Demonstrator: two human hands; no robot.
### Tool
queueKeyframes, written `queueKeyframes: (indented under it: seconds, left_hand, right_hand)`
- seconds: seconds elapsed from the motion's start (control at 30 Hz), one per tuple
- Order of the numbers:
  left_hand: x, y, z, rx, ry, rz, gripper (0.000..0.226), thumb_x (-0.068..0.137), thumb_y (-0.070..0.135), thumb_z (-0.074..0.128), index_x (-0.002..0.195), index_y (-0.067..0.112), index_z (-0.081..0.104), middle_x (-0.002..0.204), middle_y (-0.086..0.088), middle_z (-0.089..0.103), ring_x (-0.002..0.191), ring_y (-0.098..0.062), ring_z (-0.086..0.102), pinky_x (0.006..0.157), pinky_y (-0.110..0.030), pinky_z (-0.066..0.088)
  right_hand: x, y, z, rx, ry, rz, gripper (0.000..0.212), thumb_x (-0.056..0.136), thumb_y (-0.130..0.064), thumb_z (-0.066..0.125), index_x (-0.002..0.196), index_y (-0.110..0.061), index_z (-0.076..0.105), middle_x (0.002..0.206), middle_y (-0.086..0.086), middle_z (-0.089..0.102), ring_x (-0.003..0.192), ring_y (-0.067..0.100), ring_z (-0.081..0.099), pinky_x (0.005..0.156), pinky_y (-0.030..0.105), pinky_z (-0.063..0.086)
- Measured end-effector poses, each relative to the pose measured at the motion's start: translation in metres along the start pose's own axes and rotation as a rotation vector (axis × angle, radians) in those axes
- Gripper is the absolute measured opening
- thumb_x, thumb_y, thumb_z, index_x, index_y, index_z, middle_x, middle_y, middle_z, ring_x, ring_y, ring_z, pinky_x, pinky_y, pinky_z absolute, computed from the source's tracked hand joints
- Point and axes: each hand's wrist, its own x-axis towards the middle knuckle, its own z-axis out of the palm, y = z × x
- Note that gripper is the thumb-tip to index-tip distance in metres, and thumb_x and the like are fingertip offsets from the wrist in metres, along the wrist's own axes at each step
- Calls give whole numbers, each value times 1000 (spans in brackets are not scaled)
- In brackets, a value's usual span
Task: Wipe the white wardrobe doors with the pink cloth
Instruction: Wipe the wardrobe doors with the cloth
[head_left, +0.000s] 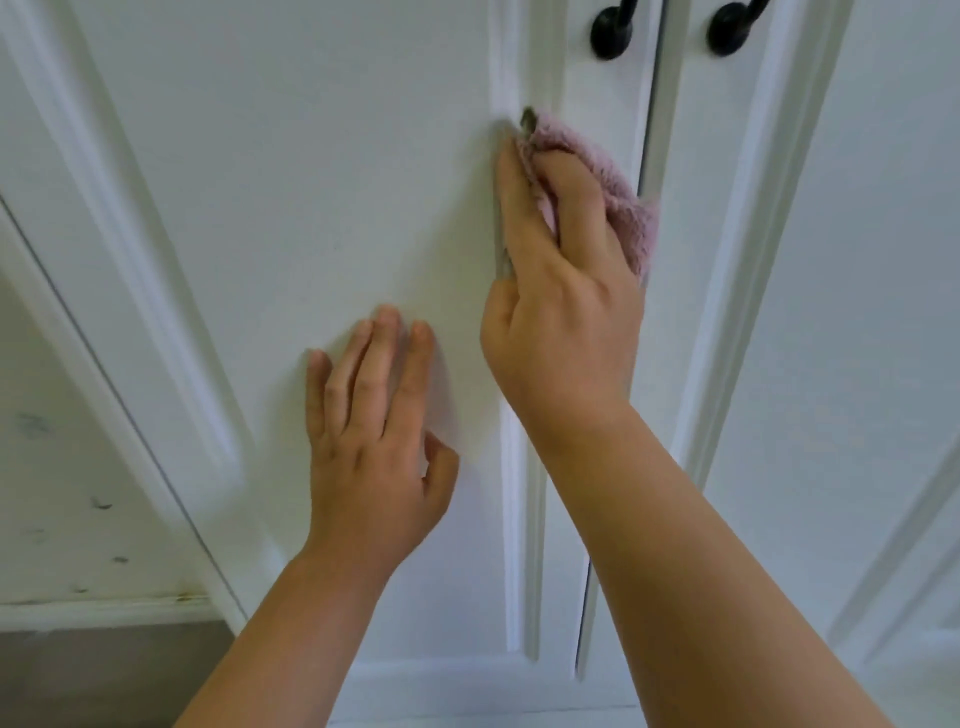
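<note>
Two white wardrobe doors fill the view, the left door (311, 182) and the right door (857, 260), meeting at a dark seam. My right hand (561, 291) grips a fluffy pink cloth (628, 208) and presses it against the raised moulding on the right side of the left door's panel. The cloth bunches around my fingers and sticks out above and to the right of them. My left hand (374, 441) lies flat on the left door's panel, fingers straight and spread, lower and to the left of the cloth.
Two round black knobs (613, 31) (730, 31) sit at the top, one on each door beside the seam. A marked white wall (62, 493) with a skirting board stands at the lower left, above a strip of grey floor (104, 675).
</note>
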Motion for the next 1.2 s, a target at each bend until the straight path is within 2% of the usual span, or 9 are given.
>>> queueKeyframes:
  seconds: [0.1,0.3,0.4,0.53,0.6,0.67,0.97,1.07,1.2]
  left_hand:
    - [-4,-7,-11,-51,-17,44,82,70,-4,62,149,3,41,159,-14,31,149,-30,27,119,-58,24]
    - [-13,-25,-26,13,-113,21,86,73,3,68,153,10,36,164,-8,23,152,-26,21,117,-60,26]
    - [-21,-31,-31,22,-125,-92,89,74,6,68,155,10,31,165,-9,18,153,-25,16,117,-59,26]
    - [-56,-31,-22,50,-230,-163,87,79,7,63,157,7,24,166,-12,11,154,-27,6,118,-56,26]
    - [-82,-27,-11,70,-282,-182,92,79,8,65,158,7,17,167,-14,5,154,-30,1,119,-56,24]
    - [-114,-22,2,53,-322,-186,96,78,8,66,158,6,14,167,-15,2,154,-33,-1,120,-57,22]
    - [-216,-9,48,35,-532,-120,98,72,7,57,158,3,11,166,-15,-5,153,-39,-4,118,-63,18]
    - [-251,-10,51,36,-647,-84,102,70,9,60,158,5,10,167,-13,-3,153,-36,-3,118,-62,19]
    - [-279,-21,52,38,-756,-90,102,69,7,60,159,7,11,167,-10,-1,154,-31,-2,120,-61,15]
  right_hand:
    - [-65,-1,-6,-9,-83,0,57,83,15,49,137,-2,59,138,16,59,128,20,56,112,22,34]
    - [-121,2,-20,23,-261,21,56,83,10,52,138,-2,57,139,21,55,140,23,42,108,40,44]
    - [-64,-12,-11,58,-194,71,61,82,11,49,141,-1,54,146,23,48,143,24,35,119,26,19]
    - [-15,-16,-2,188,-140,147,73,72,13,52,144,2,49,136,20,50,127,15,41,109,21,35]
    - [-41,-17,-5,237,-121,169,68,73,18,51,141,9,49,133,21,54,127,14,41,109,8,23]
    - [-96,-14,-12,240,-140,173,59,78,22,49,136,14,50,134,24,55,133,14,38,115,13,19]
    - [-325,1,-39,165,-441,427,31,85,18,50,112,3,56,125,12,48,118,24,44,103,11,38]
    - [-382,2,-60,108,-705,656,31,81,19,50,105,1,60,125,-5,43,107,14,43,75,40,60]
    - [-417,-13,-68,139,-781,971,32,92,14,50,113,-5,65,126,-19,46,102,-15,47,88,40,56]
